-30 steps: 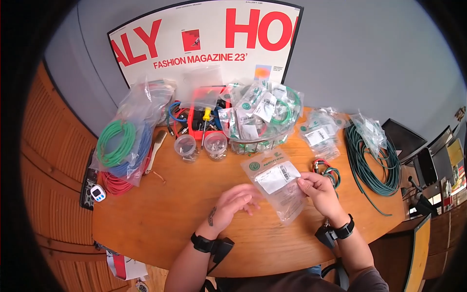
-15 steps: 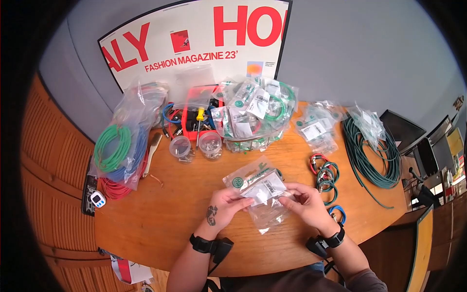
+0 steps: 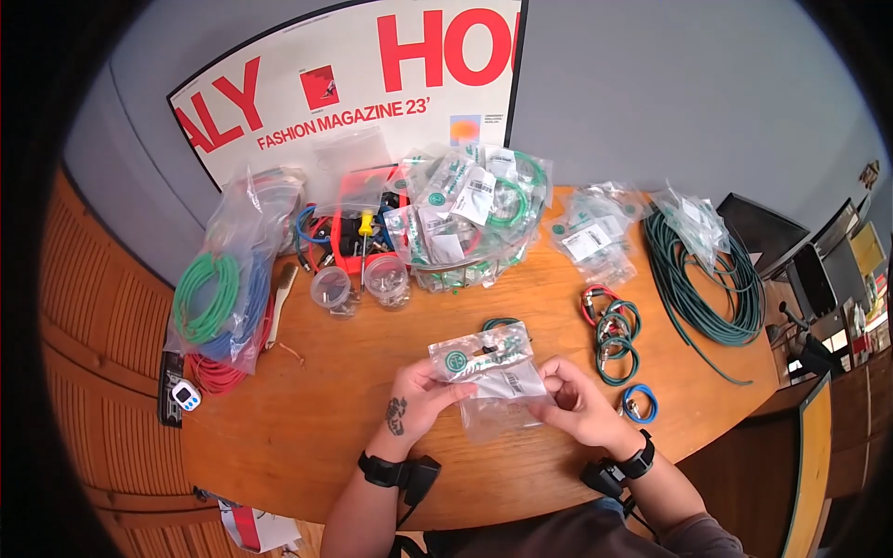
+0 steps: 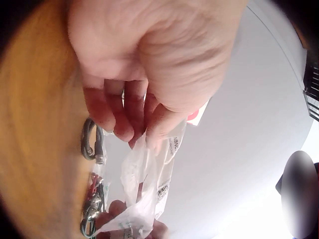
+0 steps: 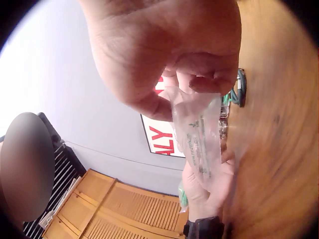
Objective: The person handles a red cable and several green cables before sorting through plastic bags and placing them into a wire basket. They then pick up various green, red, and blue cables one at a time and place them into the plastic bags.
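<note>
Wooden table (image 3: 326,409) bearing cable coils (image 3: 693,279), bagged parts (image 3: 588,237)

Poster (image 3: 353,88) reads "FASHION MAGAZINE 23'", "ALY", "HO"

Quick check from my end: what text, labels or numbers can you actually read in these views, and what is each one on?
"ALY" and "HO", big red letters cut off at the edges: poster against the wall.
"FASHION MAGAZINE 23'": same poster, in the head view.
"ALY" again: poster seen in the right wrist view.
Green round logo and white barcode label: plastic bag gripped by the left hand and right hand; print too small to read.
Labels on bagged parts in the basket: unreadable.
</note>
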`<state>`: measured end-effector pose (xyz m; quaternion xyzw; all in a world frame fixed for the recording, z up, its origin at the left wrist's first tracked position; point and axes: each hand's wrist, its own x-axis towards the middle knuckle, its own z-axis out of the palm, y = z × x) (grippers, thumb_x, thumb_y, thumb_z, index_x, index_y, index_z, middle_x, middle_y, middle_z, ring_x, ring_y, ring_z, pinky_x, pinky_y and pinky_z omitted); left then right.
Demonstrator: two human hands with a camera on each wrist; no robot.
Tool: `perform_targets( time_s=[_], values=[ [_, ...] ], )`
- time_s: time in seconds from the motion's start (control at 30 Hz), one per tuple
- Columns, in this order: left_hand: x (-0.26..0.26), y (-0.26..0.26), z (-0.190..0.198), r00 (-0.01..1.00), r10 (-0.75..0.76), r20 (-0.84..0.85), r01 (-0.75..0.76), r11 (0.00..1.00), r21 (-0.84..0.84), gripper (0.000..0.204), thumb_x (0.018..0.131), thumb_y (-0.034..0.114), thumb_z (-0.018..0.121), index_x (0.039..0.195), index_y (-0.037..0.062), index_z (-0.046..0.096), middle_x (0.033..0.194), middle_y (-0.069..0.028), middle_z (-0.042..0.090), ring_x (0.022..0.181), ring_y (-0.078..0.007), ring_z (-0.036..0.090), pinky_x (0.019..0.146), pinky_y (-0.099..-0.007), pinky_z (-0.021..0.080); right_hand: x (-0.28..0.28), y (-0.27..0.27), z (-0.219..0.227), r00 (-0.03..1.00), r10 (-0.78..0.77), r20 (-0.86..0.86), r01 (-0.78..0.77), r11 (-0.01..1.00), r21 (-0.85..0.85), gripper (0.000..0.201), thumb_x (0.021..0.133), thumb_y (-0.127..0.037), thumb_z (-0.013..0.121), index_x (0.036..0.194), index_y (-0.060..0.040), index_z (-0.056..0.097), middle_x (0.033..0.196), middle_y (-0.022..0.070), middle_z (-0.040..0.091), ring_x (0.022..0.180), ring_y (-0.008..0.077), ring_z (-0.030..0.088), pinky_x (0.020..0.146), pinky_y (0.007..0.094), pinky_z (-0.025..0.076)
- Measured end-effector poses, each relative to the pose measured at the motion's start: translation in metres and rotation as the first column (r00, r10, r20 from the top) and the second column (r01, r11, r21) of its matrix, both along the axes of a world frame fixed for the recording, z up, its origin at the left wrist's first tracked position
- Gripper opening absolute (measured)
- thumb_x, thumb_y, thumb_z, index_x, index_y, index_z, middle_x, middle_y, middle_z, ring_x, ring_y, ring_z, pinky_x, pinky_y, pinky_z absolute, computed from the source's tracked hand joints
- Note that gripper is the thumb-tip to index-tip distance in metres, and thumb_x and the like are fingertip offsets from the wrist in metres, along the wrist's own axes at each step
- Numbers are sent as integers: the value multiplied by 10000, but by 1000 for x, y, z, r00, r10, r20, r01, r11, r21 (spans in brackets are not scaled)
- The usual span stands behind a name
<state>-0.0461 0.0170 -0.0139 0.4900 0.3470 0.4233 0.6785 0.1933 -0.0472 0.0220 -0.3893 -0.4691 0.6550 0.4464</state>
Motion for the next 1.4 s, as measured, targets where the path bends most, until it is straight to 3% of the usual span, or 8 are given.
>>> perform_targets(
  time_s=[0.17,0.27,0.33,0.4,0.6,0.77,0.87,1.4],
  values=[
    [-5,1,-7,997,-73,39,73,997,6,258,847,-39,700,1101,-49,656,1110,-82,666,1013,-146,632,902,-291,513,8,-9,0,971,133,198,-170,967,187,295,791,64,617,1040,-76,541,906,-20,537,882,85,505,790,264,414],
    [-2,4,-10,993,-88,84,68,975,212,256,837,-57,663,1092,-34,659,1094,-93,667,1027,-180,622,908,-303,491,-4,-5,28,874,-27,485,-280,787,550,255,684,85,609,891,-61,581,1012,55,619,1029,246,577,850,349,458],
    [2,3,-3,991,-18,136,-10,980,199,238,858,-54,633,1094,-24,649,1068,-99,655,1039,-187,613,899,-295,489,-6,-7,30,829,-50,556,-330,760,560,251,639,40,635,867,-62,612,1099,80,634,1138,322,547,918,404,453],
    [4,1,0,995,11,99,-26,989,148,240,864,-50,628,1102,-19,643,1075,-96,653,1033,-181,613,885,-292,493,-8,-11,26,567,-237,789,-507,655,561,268,644,-30,678,907,-73,644,1130,86,631,1172,306,538,969,438,430],
    [-7,6,-3,995,97,8,-97,994,42,248,884,-41,619,1130,-15,631,1133,-89,620,1015,-154,603,851,-286,501,-9,-16,25,317,-363,876,-591,647,482,311,635,-120,720,940,-74,677,1161,89,614,1220,311,505,1053,530,377],
    [1,2,-3,988,-73,-136,114,940,323,275,869,37,688,1138,-5,644,1136,-93,633,1007,-140,593,828,-270,483,-11,-17,23,336,-344,877,-592,647,481,272,651,-152,721,905,-62,689,1163,93,617,1262,317,463,1086,550,350],
    [0,3,-3,953,-107,-283,200,924,325,329,869,-5,670,1192,-18,609,1128,-78,605,1002,-131,585,833,-258,477,-12,-18,20,336,-343,877,-595,645,480,243,664,-176,726,873,-57,691,1156,97,619,1278,318,448,1094,543,343],
    [-1,-5,20,968,-180,-174,207,967,149,454,866,-36,613,1308,-23,512,904,-63,678,845,-118,627,742,-252,495,-8,-20,13,348,-458,818,-475,666,575,253,717,-100,706,960,-100,636,989,21,637,1068,245,553,866,392,426]
  ],
)
